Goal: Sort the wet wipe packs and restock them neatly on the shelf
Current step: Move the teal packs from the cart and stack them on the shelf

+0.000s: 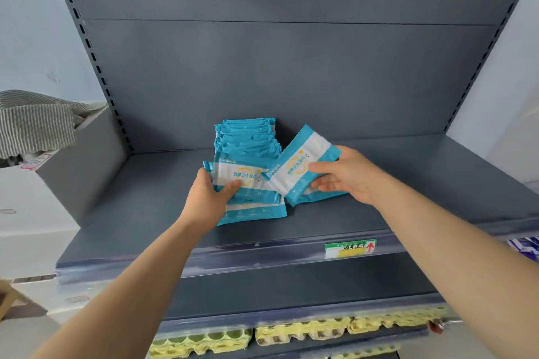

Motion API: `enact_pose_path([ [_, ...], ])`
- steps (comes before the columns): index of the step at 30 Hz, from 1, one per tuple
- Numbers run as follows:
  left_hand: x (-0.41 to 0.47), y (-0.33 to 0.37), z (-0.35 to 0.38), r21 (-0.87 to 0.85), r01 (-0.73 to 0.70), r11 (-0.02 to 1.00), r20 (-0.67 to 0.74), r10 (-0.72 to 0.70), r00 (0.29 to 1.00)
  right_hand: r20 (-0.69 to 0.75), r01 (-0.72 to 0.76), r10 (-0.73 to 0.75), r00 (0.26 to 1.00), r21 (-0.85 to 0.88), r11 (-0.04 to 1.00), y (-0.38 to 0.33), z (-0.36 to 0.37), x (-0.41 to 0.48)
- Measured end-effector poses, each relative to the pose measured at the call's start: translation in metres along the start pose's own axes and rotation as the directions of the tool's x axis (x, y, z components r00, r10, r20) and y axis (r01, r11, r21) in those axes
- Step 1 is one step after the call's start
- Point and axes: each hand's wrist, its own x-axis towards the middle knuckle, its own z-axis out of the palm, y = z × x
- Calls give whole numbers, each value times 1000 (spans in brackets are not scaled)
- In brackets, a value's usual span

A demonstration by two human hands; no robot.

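Observation:
A row of several blue and white wet wipe packs point(248, 140) runs front to back along the middle of the grey shelf point(140, 213). My left hand point(208, 198) grips the left edge of the front pack point(248, 181) in that row, thumb on its face. Another flat pack point(256, 213) lies under it at the front. My right hand point(347, 175) holds a tilted pack point(300, 166) just right of the row, fingers curled round its right edge, above the shelf.
A green and yellow price tag point(350, 248) sits on the shelf's front rail. Yellow egg trays point(300, 332) fill the shelf below. A striped cloth point(35, 122) lies on a box at the left. The shelf's right and left parts are bare.

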Motion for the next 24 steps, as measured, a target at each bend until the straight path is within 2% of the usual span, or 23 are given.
enact_pose_path([
  [3, 1, -10, -1, -21, -10, 1000, 36, 10, 999, 8, -54, 54, 999, 86, 995, 19, 24, -5],
  [5, 0, -13, -1, -109, 6, 994, 93, 4, 996, 19, -77, 75, 997, 169, 982, 28, 36, -5],
  [7, -3, -13, 1, -116, -3, 993, 108, 16, 994, 25, -63, 59, 998, 176, 982, 33, 48, -6],
  [9, -5, -12, 4, -45, -37, 998, 71, 40, 997, 5, 13, -12, 1000, -54, 998, 37, 54, -7],
  [11, -6, -10, 5, -30, -43, 999, 51, 44, 998, -40, 66, -82, 996, -307, 949, 39, 50, -5],
  [13, -3, -11, 4, -63, -18, 998, 77, 22, 997, -132, 89, -157, 979, -419, 904, 36, 35, 0],
  [16, 1, -14, -1, -101, 14, 995, 123, -2, 992, -212, 58, -262, 941, -663, 746, 35, 4, 17],
  [19, 0, -13, -4, -88, 35, 995, 135, -23, 991, -115, 11, -163, 980, -784, 621, 38, -16, 30],
  [21, -1, -13, -4, -102, 47, 994, 146, -32, 989, -43, 18, -87, 995, -799, 601, 37, -19, 35],
  [24, -1, -12, -2, -130, 74, 989, 155, -53, 987, 14, 42, -53, 998, -818, 573, 32, -21, 40],
])
